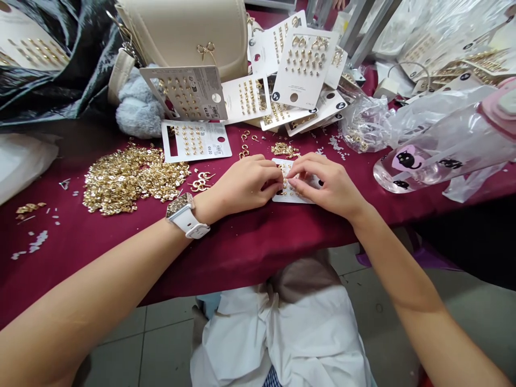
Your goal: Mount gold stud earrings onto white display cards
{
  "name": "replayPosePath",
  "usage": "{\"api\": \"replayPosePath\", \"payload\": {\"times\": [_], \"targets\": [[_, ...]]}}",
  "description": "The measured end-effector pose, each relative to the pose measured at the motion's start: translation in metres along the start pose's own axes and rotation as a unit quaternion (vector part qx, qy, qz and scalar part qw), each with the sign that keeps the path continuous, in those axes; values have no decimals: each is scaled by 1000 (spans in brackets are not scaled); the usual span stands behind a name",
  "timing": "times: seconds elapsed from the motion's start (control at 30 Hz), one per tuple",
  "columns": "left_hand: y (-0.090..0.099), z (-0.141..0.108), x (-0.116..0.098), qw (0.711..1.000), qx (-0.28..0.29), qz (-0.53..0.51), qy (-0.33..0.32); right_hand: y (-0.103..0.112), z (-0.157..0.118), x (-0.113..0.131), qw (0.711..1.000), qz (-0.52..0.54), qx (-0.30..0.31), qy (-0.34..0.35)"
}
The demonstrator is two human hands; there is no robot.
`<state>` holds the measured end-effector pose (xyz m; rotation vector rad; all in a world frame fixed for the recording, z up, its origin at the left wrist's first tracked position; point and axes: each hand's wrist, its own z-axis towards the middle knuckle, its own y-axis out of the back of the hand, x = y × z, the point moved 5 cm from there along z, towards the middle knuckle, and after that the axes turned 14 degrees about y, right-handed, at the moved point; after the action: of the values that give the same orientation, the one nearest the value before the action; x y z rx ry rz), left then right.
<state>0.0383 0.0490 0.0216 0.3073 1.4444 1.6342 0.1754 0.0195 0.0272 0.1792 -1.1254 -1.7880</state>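
A white earring card (pixel 298 198) studded with small gold pieces lies flat near the table's front edge, partly covered by both hands. My left hand (pixel 253 183) is closed over the card's left side, thumb and fingertips brought together; what they grip is hidden. From the right, my right hand (pixel 328 183) reaches over the card with thumb and forefinger pinched at its middle, on something too small to name. Just behind the card sits a small pile of gold earring backs (pixel 284 149). Several gold hoop earrings (pixel 201 181) lie left of my left wrist.
A large heap of gold earring backs (pixel 129 180) spreads at left. Filled earring cards (pixel 304 67) lean against a cream handbag (pixel 185 32) at the back. A clear water bottle (pixel 439 148) lies at right by plastic bags (pixel 366 121). Black plastic (pixel 80 91) covers the back left.
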Motion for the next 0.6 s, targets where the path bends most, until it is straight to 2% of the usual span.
{"api": "replayPosePath", "payload": {"times": [0.6], "targets": [[-1,-1,0,1000,-1,1,0,-1,1,2,1000,2,12,-2]]}}
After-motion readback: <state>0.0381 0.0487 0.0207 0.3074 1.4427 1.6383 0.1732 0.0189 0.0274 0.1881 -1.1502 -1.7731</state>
